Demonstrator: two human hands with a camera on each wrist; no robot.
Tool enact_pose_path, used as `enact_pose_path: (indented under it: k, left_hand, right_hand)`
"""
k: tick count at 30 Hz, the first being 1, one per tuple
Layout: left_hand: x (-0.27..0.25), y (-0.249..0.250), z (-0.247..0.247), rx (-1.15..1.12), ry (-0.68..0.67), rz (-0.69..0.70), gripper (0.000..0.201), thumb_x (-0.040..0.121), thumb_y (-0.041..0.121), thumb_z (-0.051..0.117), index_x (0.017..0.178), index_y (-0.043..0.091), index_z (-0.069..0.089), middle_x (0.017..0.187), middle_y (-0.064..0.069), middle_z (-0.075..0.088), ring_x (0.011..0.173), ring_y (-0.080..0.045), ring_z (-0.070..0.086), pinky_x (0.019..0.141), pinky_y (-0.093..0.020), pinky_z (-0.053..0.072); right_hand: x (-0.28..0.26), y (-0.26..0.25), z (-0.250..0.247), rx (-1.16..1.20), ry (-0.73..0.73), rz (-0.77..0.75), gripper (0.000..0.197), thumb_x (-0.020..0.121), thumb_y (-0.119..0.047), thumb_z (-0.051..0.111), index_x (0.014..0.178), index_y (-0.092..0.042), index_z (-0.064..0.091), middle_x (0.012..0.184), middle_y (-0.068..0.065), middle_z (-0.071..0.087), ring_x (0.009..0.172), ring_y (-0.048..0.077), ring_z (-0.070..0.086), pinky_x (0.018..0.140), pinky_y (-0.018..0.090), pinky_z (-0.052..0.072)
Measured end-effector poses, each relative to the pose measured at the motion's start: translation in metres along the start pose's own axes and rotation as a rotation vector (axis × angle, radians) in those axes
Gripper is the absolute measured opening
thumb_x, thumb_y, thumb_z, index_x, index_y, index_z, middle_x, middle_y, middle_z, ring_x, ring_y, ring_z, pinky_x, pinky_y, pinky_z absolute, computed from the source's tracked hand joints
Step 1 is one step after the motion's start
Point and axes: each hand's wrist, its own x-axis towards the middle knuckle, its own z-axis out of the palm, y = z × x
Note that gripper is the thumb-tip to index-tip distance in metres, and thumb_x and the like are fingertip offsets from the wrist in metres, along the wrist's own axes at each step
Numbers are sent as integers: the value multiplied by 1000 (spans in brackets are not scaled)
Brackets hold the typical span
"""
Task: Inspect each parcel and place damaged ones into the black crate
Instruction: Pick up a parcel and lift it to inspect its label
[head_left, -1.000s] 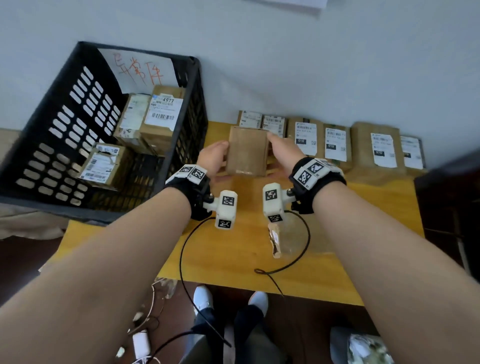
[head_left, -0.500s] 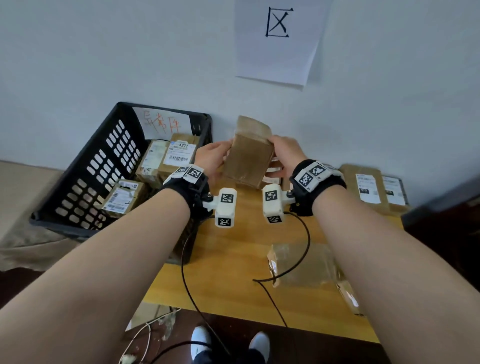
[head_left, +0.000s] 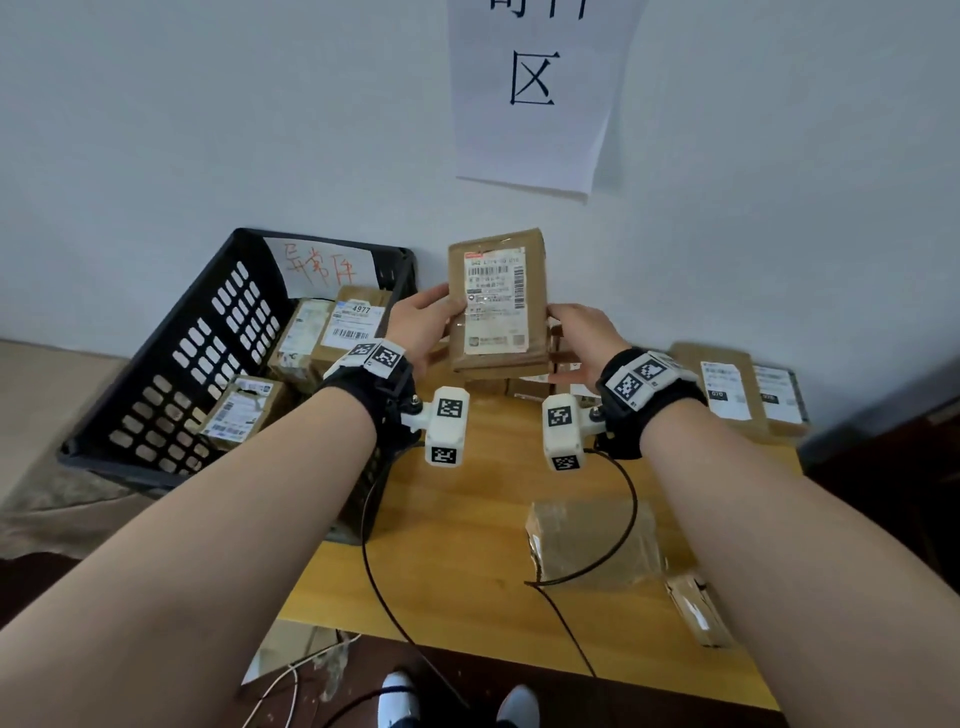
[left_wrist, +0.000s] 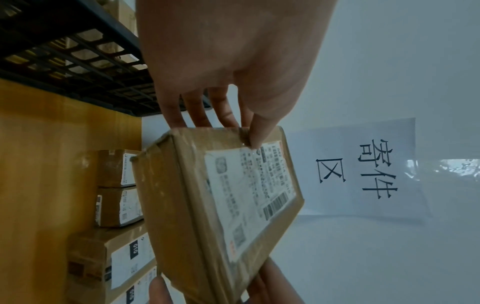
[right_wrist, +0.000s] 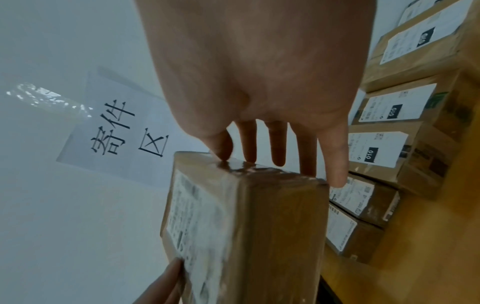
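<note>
A brown cardboard parcel (head_left: 497, 304) with a white shipping label is held upright in the air above the wooden table (head_left: 467, 545), label facing me. My left hand (head_left: 423, 325) grips its left edge, thumb on the label side and fingers behind; the left wrist view shows the parcel (left_wrist: 223, 205) under that hand (left_wrist: 233, 123). My right hand (head_left: 582, 335) grips its right edge, fingers behind the parcel (right_wrist: 241, 226). The black crate (head_left: 171, 374) stands at the left and holds several labelled parcels (head_left: 353, 322).
A row of labelled parcels (head_left: 727, 384) stands along the wall behind the hands. A plain brown parcel (head_left: 592, 540) and a smaller taped one (head_left: 696, 608) lie near the table's front right. A paper sign (head_left: 530, 88) hangs on the wall. Cables trail off the front edge.
Both hands have lifted the parcel off the table and turned it, so its labelled face now points at me instead of its plain back. My head has tilted up.
</note>
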Motion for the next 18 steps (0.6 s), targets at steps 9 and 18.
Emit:
enact_pose_path:
  k: [9,18]
  left_hand:
    - [41,-11,-10,41,189,5,37,102,20,61,139,21,59,102,2,76,79,-8,73,67,-31,57]
    - [113,-65,-17,250,265,50,35,106,28,49,135,14,64,130,-2,67,112,-14,63,81,-8,48]
  right_hand:
    - [45,10,35,87,-107,28,23,105,-37,53,120,-21,61,125,2,62,114,27,60,82,46,64]
    - [124,42,95,255,-181,170,16,107,-24,51,103,-22,67,110,1,74,108,25,69,82,35,62]
